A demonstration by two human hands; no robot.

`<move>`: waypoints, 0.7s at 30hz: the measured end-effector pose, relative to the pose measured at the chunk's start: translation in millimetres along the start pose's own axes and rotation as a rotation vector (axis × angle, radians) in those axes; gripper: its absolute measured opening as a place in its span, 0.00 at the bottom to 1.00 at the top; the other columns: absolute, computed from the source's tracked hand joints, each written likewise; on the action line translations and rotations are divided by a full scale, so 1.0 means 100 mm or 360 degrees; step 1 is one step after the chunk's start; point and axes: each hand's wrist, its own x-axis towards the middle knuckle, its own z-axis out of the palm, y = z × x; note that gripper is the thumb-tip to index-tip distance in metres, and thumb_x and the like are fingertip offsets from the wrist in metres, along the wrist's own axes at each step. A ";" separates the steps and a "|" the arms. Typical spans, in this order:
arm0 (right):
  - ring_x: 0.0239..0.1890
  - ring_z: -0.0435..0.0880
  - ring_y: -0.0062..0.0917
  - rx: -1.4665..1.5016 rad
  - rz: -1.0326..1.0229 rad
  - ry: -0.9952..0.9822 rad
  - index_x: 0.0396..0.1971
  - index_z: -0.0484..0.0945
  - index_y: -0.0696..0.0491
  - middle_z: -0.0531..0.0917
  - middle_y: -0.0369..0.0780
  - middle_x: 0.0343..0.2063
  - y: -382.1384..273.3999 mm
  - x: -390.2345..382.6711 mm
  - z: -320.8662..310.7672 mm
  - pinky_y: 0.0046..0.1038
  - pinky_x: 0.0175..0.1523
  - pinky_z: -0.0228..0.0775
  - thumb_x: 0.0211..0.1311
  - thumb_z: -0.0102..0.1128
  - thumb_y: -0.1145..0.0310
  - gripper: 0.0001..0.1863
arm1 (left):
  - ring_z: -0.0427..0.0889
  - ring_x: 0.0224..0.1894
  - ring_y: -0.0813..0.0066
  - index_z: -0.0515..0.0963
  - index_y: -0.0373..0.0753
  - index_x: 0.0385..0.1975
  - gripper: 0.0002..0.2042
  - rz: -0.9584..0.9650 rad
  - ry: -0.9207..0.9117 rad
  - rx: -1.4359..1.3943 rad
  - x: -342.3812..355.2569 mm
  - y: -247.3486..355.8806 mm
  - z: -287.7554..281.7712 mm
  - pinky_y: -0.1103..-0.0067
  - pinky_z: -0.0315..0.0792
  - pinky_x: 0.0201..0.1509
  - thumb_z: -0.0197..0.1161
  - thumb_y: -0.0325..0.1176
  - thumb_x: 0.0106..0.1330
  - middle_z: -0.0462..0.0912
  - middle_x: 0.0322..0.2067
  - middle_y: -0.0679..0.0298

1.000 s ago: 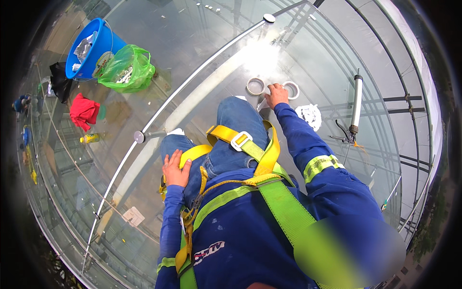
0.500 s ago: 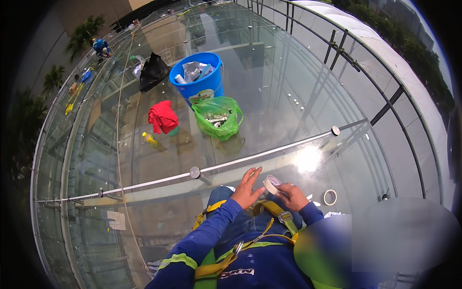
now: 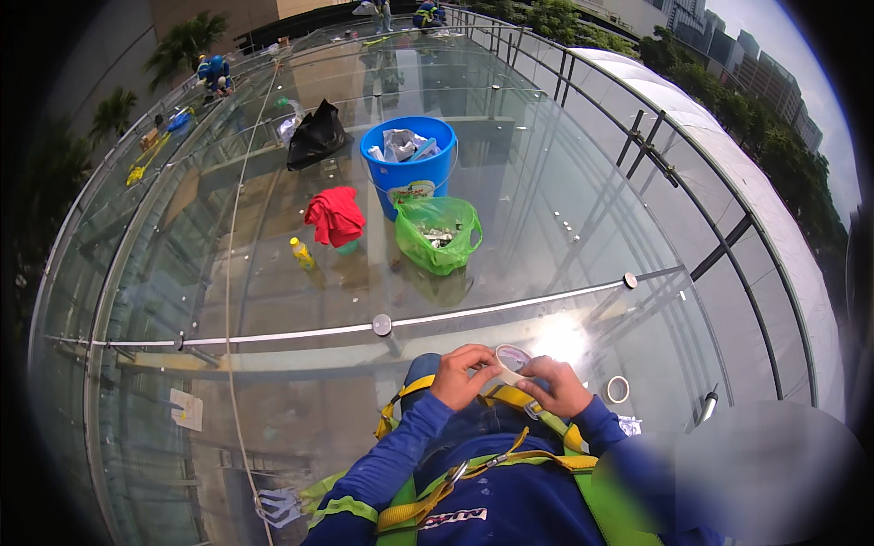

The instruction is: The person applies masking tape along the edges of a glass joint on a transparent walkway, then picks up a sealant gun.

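I have the right hand (image 3: pixel 555 384) holding the tape roll (image 3: pixel 510 364), the left hand (image 3: pixel 462 375) bunched against its edge, so I'd steady it and pick gently, clear of the second roll (image 3: pixel 608 391) on the glass (image 3: pixel 660 359) rightward.

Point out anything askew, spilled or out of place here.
Small white scraps lie loose on the glass right of the green bag. They look stray, since other pale bits sit inside that bag.
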 end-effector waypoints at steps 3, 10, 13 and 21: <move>0.38 0.85 0.48 -0.0022 0.0114 0.0066 0.39 0.84 0.59 0.85 0.50 0.33 -0.08 0.08 0.05 0.40 0.44 0.76 0.63 0.68 0.66 0.11 | 0.87 0.40 0.67 0.84 0.33 0.37 0.09 -0.0100 0.0140 -0.0179 -0.06 -0.01 -0.02 0.77 0.80 0.45 0.73 0.29 0.61 0.87 0.40 0.57; 0.29 0.83 0.37 -0.0144 0.0091 0.0233 0.38 0.83 0.62 0.84 0.48 0.28 0.02 0.18 0.16 0.31 0.37 0.74 0.64 0.68 0.69 0.11 | 0.84 0.43 0.76 0.77 0.30 0.42 0.08 -0.0065 0.0421 -0.0486 -0.13 -0.21 0.01 0.79 0.77 0.48 0.62 0.29 0.74 0.86 0.45 0.55; 0.34 0.86 0.46 0.0186 0.0243 0.0163 0.39 0.84 0.61 0.86 0.51 0.32 -0.04 0.16 0.11 0.36 0.41 0.77 0.64 0.68 0.65 0.13 | 0.83 0.50 0.71 0.73 0.29 0.60 0.22 -0.0207 0.0510 -0.0780 -0.13 -0.15 0.07 0.78 0.77 0.54 0.69 0.29 0.69 0.82 0.52 0.51; 0.30 0.83 0.21 0.0339 0.0290 0.0209 0.51 0.80 0.59 0.86 0.40 0.27 -0.02 0.12 0.33 0.25 0.40 0.74 0.65 0.68 0.71 0.17 | 0.84 0.45 0.73 0.86 0.33 0.40 0.06 -0.0084 0.0468 -0.0440 -0.16 -0.19 0.30 0.79 0.76 0.50 0.70 0.22 0.64 0.86 0.46 0.57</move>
